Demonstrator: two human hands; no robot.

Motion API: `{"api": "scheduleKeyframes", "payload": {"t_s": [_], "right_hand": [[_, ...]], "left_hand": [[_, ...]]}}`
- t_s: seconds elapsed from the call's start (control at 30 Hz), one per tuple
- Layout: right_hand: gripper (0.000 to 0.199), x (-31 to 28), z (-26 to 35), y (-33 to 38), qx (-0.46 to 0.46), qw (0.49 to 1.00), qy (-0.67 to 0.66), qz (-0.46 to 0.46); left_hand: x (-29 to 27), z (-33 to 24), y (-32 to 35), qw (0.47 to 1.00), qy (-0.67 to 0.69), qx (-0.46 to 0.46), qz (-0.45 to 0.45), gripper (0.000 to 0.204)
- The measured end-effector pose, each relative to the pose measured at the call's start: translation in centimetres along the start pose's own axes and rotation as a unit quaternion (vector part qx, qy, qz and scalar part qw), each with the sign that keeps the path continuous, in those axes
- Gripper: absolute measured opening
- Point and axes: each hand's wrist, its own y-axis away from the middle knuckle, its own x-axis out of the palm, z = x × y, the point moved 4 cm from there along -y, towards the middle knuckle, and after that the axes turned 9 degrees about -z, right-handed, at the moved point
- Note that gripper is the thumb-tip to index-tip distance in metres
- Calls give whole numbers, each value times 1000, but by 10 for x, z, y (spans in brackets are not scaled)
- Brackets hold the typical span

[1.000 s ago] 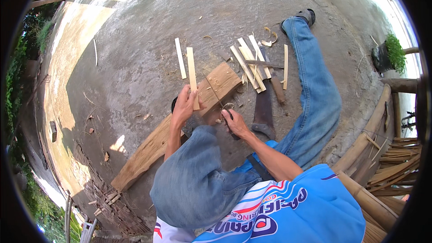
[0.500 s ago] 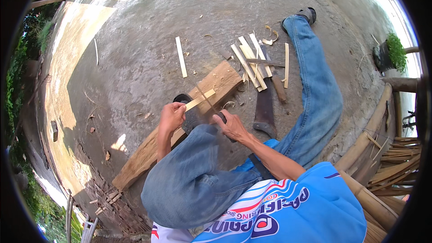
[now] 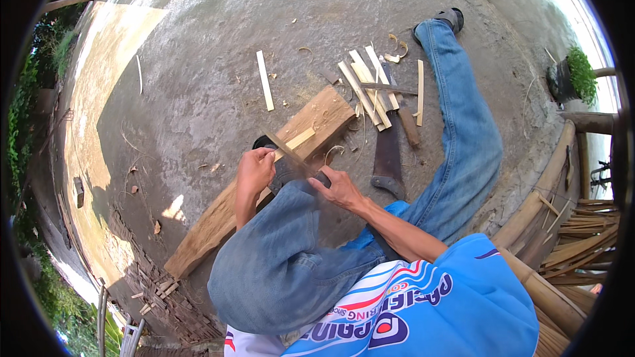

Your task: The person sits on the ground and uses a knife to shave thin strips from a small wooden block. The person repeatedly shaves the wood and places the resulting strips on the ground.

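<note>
My left hand [image 3: 256, 172] is closed on the near end of a flat, pale bamboo strip [image 3: 302, 138]. The strip's far end lies over a thick wooden beam [image 3: 327, 107], which slants across the ground under my bent knee. Gripped in my right hand [image 3: 339, 189] is the dark handle of a knife [image 3: 288, 151]. Its blade, smeared by motion, crosses the strip close to my left fingers and points up and left. Whether the edge touches the strip I cannot tell. My left shoe [image 3: 283, 170] rests by the beam, partly hidden.
Several pale strips [image 3: 362, 94] lie heaped right of the beam, over a dark, broad-bladed tool [image 3: 387, 152] and beside a wooden handle [image 3: 409, 127]. Single strips [image 3: 264, 80] and curled shavings [image 3: 393, 57] dot the concrete. A potted plant [image 3: 581, 79] stands at the right.
The knife blade has swung left along the strip, toward my left hand. My right hand has shifted slightly; my left hand still holds the strip.
</note>
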Motion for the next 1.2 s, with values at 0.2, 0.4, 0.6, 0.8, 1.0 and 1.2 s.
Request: {"api": "scheduleKeyframes", "payload": {"t_s": [0.2, 0.4, 0.6, 0.8, 1.0, 1.2], "right_hand": [[44, -18, -21, -18, 58, 996, 64, 1], [46, -18, -38, -18, 85, 993, 62, -43], [49, -15, -52, -14, 50, 994, 81, -57], [50, -18, -51, -17, 172, 984, -41, -21], [49, -25, -42, -20, 143, 989, -3, -24], [55, -10, 5, -14, 92, 994, 30, 55]], "left_hand": [[3, -2, 1, 999, 35, -13, -12, 21], [10, -3, -4, 1000, 7, 5, 10, 23], [1, 3, -7, 999, -48, 16, -4, 23], [-12, -24, 24, 956, -195, 164, -147, 24], [-9, -10, 13, 938, -236, 210, -146, 37], [-15, -27, 10, 971, -97, 132, -173, 50]]}}
